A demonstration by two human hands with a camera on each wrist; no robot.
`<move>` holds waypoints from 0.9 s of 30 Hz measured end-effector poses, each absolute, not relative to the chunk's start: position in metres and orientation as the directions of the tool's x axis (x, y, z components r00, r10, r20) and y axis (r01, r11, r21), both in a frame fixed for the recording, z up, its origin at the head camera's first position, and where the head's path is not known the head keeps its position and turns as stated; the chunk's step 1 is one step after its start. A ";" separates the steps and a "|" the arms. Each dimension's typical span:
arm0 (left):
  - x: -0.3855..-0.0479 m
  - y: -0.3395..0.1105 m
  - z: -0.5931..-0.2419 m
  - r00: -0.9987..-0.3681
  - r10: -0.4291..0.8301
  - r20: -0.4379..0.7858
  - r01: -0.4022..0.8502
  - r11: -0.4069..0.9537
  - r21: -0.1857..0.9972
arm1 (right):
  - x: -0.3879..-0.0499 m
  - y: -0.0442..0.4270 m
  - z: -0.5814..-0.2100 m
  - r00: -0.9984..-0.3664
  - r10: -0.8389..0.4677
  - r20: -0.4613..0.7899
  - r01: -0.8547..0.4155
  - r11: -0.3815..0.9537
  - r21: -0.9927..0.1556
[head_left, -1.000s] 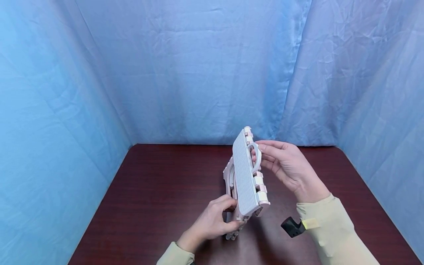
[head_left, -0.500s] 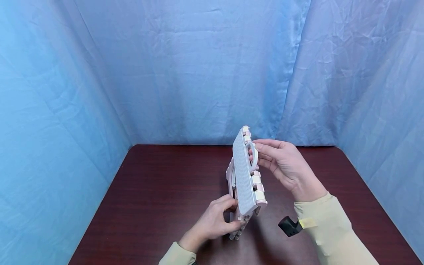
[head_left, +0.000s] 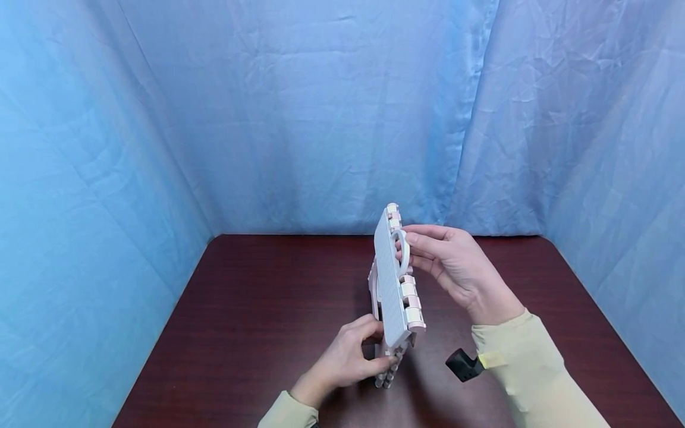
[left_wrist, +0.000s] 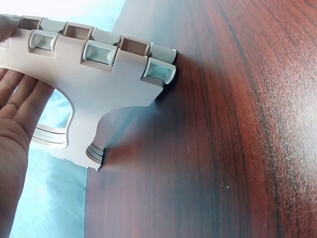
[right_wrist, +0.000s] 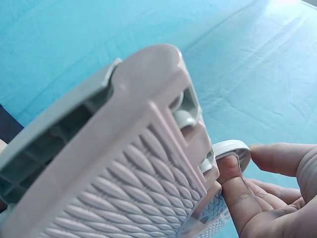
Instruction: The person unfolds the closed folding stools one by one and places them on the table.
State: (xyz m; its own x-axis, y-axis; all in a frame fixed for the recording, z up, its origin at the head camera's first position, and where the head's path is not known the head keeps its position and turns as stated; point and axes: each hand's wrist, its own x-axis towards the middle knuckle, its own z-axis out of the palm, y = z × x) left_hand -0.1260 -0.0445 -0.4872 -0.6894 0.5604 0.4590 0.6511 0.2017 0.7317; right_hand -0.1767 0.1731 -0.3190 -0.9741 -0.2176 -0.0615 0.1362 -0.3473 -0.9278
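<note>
A pale pink and white plastic folding piece, with a ribbed white panel (head_left: 389, 285) and hinge knuckles along its edges, stands tilted on the table. Its lower part is gripped by the left hand (head_left: 345, 356), thumb on the near side. The right hand (head_left: 460, 267) pinches the white loop handle (head_left: 404, 252) at the upper right edge. In the right wrist view a finger of the right hand (right_wrist: 277, 193) passes through the loop handle (right_wrist: 233, 148), beside a woven-pattern side panel (right_wrist: 129, 188). The left wrist view shows the pink leg frame (left_wrist: 94, 84) touching the table, the left hand (left_wrist: 17, 134) behind it.
The dark red wooden table (head_left: 257, 309) lies under both hands. Blue curtains (head_left: 332, 119) hang behind it and on both sides. A black wrist device (head_left: 462, 365) with a yellow strap is at the right sleeve.
The ribbed panel and its handle have swung a little to the left, the right hand moving with them. The left hand keeps its grip, nearly still.
</note>
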 end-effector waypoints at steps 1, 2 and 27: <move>-0.126 -0.044 -0.487 -0.690 0.560 0.460 0.649 0.197 0.735 | -0.177 0.172 -0.319 -0.974 -0.220 -0.062 0.137 -0.343 -0.929; -0.126 -0.044 -0.488 -0.687 0.558 0.465 0.653 0.193 0.733 | -0.177 0.172 -0.319 -0.973 -0.224 -0.064 0.139 -0.340 -0.930; -0.125 -0.045 -0.490 -0.697 0.532 0.481 0.657 0.203 0.726 | -0.174 0.162 -0.315 -0.953 -0.301 -0.041 0.132 -0.289 -0.948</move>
